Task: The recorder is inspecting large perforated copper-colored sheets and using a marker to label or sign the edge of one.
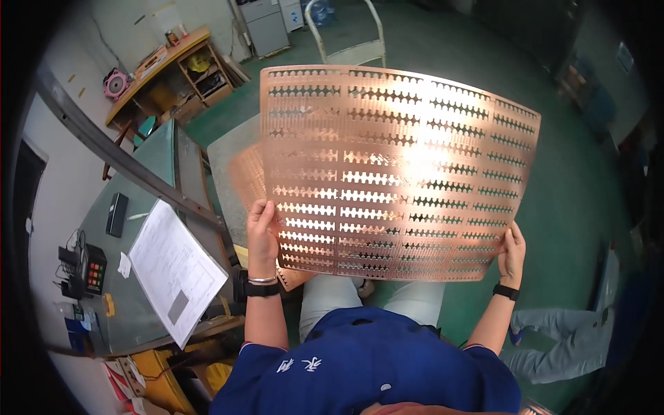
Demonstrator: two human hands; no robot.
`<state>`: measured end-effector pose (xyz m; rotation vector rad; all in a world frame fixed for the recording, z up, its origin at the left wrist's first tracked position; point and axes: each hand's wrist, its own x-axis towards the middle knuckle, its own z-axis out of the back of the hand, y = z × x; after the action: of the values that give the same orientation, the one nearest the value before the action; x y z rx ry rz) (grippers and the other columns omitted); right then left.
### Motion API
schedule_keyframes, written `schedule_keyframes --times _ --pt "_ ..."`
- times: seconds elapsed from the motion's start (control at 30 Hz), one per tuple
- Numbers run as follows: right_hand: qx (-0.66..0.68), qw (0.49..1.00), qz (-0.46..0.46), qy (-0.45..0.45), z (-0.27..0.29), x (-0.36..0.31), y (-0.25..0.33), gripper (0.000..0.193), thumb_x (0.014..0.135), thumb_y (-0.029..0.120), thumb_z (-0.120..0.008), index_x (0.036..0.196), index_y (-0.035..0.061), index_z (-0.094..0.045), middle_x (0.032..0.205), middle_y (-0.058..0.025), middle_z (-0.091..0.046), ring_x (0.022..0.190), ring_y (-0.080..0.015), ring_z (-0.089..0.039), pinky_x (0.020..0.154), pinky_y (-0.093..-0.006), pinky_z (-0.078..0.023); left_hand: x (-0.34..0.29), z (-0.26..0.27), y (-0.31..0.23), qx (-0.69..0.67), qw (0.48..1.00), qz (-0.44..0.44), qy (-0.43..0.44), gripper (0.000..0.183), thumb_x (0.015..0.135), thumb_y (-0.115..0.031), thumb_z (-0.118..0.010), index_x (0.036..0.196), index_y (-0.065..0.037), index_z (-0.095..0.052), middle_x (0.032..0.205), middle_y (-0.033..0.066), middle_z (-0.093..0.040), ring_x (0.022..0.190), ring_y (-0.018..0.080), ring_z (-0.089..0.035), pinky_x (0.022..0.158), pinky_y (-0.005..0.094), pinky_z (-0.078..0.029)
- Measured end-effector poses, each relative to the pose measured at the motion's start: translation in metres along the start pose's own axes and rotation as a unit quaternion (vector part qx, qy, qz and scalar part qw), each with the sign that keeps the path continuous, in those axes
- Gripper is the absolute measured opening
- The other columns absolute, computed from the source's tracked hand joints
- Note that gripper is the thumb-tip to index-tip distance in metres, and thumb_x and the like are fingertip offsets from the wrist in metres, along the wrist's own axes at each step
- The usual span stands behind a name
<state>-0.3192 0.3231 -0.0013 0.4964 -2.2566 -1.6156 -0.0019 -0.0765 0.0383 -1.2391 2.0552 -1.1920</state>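
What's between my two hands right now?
In the head view, a copper-coloured sheet with rows of cutouts spans between your left hand and right hand.

A wooden desk (188, 47) stands on a green floor (567, 221) against a pale wall (216, 21).

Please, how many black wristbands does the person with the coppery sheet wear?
2 visible: one black wristband below the left hand, another black wristband below the right hand. Both hands hold the coppery sheet by its edges.
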Motion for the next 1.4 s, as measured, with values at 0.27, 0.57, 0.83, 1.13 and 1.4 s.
schedule_keyframes --times 0.27,0.57,0.83,1.13,1.4 --pt "-0.031 0.998 0.039 -0.033 -0.011 0.0 0.011 0.027 0.094 0.012 -0.046 0.12 0.0035 -0.047 0.103 0.0001 -0.056 0.091 -0.006 -0.052 0.081 -0.021 -0.044 0.003 0.0 -0.002 0.03 0.998 -0.052 0.019 0.007 0.09 -0.01 -0.053 0.097 -0.008 -0.054 0.086 -0.0007 -0.059 0.073 0.0071 -0.053 0.065 0.0209 -0.045" --pt "0.023 0.986 0.121 -0.114 -0.011 0.034 0.008 0.027 0.094 0.015 -0.047 0.119 0.0067 -0.048 0.12 -0.0055 -0.051 0.111 -0.0166 -0.047 0.097 -0.0355 -0.037 0.014 -0.005 0.009 0.173 0.975 -0.121 0.069 0.011 0.091 -0.011 -0.052 0.102 -0.008 -0.053 0.112 0.0054 -0.057 0.108 0.0136 -0.052 0.091 0.0296 -0.041" --pt "0.14 0.979 0.146 -0.009 -0.089 0.033 0.008 0.037 0.094 0.026 -0.043 0.124 0.004 -0.045 0.129 -0.01 -0.046 0.117 -0.0206 -0.045 0.1 -0.0364 -0.036 0.011 -0.029 0.018 0.012 0.994 0.027 0.101 0.023 0.091 -0.011 -0.044 0.113 -0.008 -0.047 0.133 0.0162 -0.04 0.119 0.0233 -0.047 0.089 0.0383 -0.051" --pt "0.178 0.977 0.116 0.01 -0.086 0.037 0.004 0.041 0.094 0.029 -0.042 0.125 0.0026 -0.044 0.13 -0.0109 -0.045 0.117 -0.0218 -0.046 0.099 -0.0368 -0.038 0.004 0.011 0.019 -0.134 0.947 0.26 0.131 0.033 0.095 -0.021 -0.038 0.126 -0.008 -0.04 0.13 0.0146 -0.044 0.116 0.0246 -0.049 0.087 0.0375 -0.052" --pt "0.2 0.976 0.081 -0.014 -0.072 0.019 -0.002 0.044 0.094 0.032 -0.04 0.126 0.0015 -0.042 0.131 -0.0118 -0.044 0.116 -0.0229 -0.046 0.098 -0.0373 -0.038 -0.008 -0.019 0.007 -0.123 0.945 0.253 0.166 0.043 0.098 -0.028 -0.031 0.137 -0.009 -0.026 0.131 0.0129 -0.043 0.114 0.0247 -0.05 0.09 0.0391 -0.049"
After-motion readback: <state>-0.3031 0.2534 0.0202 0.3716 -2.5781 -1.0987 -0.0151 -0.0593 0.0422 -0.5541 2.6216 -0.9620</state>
